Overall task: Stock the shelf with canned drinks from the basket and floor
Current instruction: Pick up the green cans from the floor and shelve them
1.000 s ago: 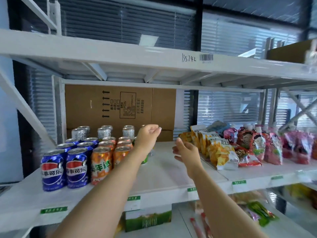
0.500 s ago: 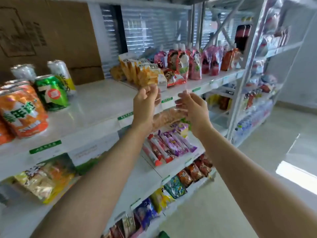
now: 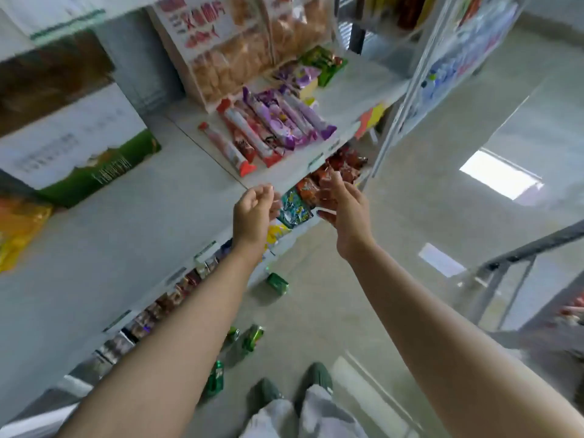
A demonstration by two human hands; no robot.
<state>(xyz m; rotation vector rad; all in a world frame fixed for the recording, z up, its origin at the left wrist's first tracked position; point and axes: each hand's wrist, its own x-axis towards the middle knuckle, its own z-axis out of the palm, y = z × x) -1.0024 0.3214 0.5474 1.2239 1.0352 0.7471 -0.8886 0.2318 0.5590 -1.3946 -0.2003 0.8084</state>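
Green cans lie scattered on the pale floor along the foot of the shelving, well below both hands. The far can lies on its side by itself, and the near can is just left of the person's green shoes.

The left hand reaches out beside the edge of the white shelf. Its grip is released, with the fingers loosely curled around nothing. The right hand is held level with it and close by, also with a released grip, its fingers relaxed and slightly spread (neither hand touches a can).

On the shelf, purple and red snack sticks lie in a row in front of biscuit packets. A green-and-white carton stands to the left.
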